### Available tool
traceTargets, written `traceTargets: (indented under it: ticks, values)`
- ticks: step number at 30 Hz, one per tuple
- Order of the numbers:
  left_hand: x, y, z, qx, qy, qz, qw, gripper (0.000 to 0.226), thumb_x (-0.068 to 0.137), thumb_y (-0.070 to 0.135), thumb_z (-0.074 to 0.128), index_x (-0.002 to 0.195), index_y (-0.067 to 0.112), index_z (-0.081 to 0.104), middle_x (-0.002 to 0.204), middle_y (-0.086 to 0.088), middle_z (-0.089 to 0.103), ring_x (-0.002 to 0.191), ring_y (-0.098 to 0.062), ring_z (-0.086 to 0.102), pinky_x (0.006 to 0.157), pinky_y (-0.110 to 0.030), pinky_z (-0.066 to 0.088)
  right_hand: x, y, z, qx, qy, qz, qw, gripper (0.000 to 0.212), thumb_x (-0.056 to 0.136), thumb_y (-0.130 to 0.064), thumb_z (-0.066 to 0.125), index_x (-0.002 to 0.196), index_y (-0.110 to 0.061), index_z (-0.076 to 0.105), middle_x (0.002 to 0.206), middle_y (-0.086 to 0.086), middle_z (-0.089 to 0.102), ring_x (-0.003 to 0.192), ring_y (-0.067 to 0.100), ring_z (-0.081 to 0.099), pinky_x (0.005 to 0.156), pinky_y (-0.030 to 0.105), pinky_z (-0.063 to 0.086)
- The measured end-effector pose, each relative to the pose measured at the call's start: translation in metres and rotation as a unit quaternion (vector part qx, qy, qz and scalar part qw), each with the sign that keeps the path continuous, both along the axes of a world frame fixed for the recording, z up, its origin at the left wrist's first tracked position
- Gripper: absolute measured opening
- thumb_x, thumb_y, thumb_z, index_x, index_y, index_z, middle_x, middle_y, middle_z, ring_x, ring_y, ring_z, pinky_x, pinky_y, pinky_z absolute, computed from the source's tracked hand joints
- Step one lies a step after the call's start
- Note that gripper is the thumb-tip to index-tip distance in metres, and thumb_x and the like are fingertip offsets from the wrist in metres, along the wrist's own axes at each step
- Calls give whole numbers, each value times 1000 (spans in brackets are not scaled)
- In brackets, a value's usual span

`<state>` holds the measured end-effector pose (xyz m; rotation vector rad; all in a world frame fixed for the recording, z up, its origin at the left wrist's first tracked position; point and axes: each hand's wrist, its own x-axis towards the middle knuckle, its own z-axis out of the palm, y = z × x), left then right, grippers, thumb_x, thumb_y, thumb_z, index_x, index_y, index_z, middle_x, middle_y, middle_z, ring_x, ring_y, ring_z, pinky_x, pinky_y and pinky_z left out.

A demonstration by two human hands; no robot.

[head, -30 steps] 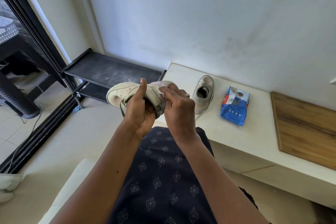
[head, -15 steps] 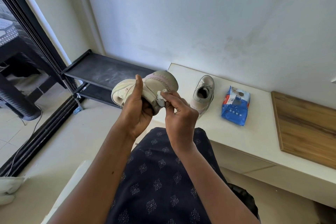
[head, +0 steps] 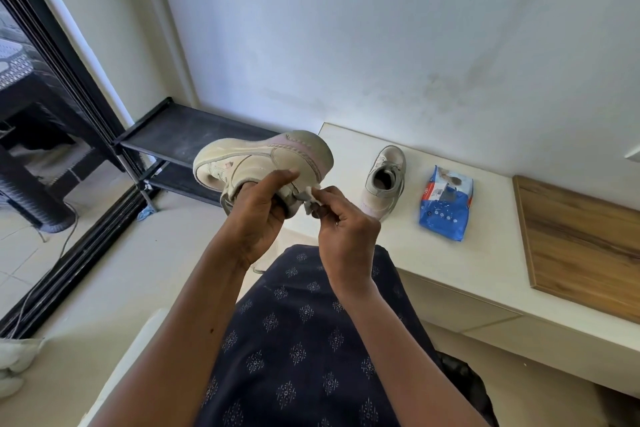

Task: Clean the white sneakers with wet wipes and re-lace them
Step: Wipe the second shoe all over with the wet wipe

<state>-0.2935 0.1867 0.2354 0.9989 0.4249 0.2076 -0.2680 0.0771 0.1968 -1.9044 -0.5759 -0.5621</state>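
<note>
The blue plastic wet-wipe packet (head: pixel 446 210) lying well right of the right hand (head: pixel 348 230) carries a white and red label, but its print is too small to read. The left hand (head: pixel 254 218) grips an off-white leather sneaker (head: pixel 263 159) raised in front of the person, thick sole uppermost, with a faint pink band along the sole and grey scuffing on its stitched panels; the thumb presses on its side. Just beside it, the right hand pinches a small crumpled white wipe (head: pixel 309 197), soiled grey, at the shoe's heel. The matching second sneaker (head: pixel 384 184) stands upright on the smooth white bench (head: pixel 485 263) between the right hand and the packet.
</note>
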Motion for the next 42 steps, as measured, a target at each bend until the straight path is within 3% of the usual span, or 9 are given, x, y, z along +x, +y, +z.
traceTargets:
  ticks: [5, 8, 13, 18, 21, 27, 31, 37, 42]
  values:
    - [-2, -4, -2, 78, 4, -14, 997, 19, 85, -10, 51, 71, 0, 58, 52, 1, 58, 48, -7, 47, 51, -17, 35, 18, -12, 29, -7, -110, -44, 993, 17, 77, 8, 68, 89, -3, 73, 84, 4, 72, 70, 18, 64, 68, 14, 44]
    - [-1, -7, -7, 136, 11, -55, 989, 11, 74, -9, 62, 76, 2, 59, 53, 1, 58, 50, -7, 50, 51, -18, 37, 33, -8, 46, -110, -178, 5, 978, 24, 72, 17, 64, 83, -3, 72, 85, 6, 70, 75, 26, 64, 78, 13, 39]
    - [-2, -9, -16, 241, 59, -106, 963, 12, 57, 9, 58, 68, 4, 57, 57, -1, 56, 62, -18, 48, 60, -30, 38, 54, 8, 53, -246, -141, 101, 953, 32, 62, 16, 53, 80, -5, 69, 79, 4, 65, 70, 28, 59, 61, 28, 44]
    - [-1, -14, -15, 331, 86, -130, 931, 6, 64, 13, 62, 61, 10, 57, 53, 6, 59, 56, -7, 53, 57, -22, 42, 69, 22, 68, -298, -71, 178, 935, 29, 70, -5, 41, 76, -6, 69, 72, 7, 66, 65, 28, 58, 56, 30, 46]
    - [-2, -15, -13, 303, 68, -119, 943, 9, 60, 15, 58, 67, 12, 55, 49, 12, 58, 50, 0, 51, 55, -19, 42, 75, 22, 69, -304, -58, 199, 930, 25, 72, -6, 44, 77, -8, 68, 70, 8, 65, 66, 25, 56, 57, 31, 47]
    - [1, -21, -6, 123, -19, -14, 992, 18, 55, -2, 52, 72, 2, 53, 57, -7, 46, 48, -11, 40, 44, -20, 30, 70, 8, 73, -258, -171, 154, 939, 15, 72, 7, 57, 73, -5, 66, 71, 5, 62, 67, 26, 54, 55, 32, 46]
    - [6, -14, 6, 2, -59, 41, 997, 19, 52, -7, 48, 69, 1, 50, 55, -4, 42, 48, -12, 35, 44, -21, 25, 62, -7, 67, -216, -215, 91, 948, 25, 73, 10, 47, 80, -3, 68, 76, 8, 64, 71, 28, 56, 63, 31, 44]
    - [1, 7, 14, -171, -166, -8, 971, 38, 54, 1, 53, 88, -1, 68, 84, -15, 67, 82, -24, 67, 83, -34, 54, 41, 1, 12, -24, -74, 47, 996, 20, 79, 10, 66, 95, 0, 72, 93, 7, 72, 79, 22, 68, 70, 32, 55]
    - [-1, 6, 13, -166, -163, -2, 972, 39, 68, 10, 41, 103, 0, 55, 87, -14, 68, 81, -26, 66, 77, -37, 55, 15, 13, 20, 82, -69, -13, 994, 19, 79, 3, 69, 98, 0, 71, 99, 3, 70, 89, 14, 68, 78, 22, 55]
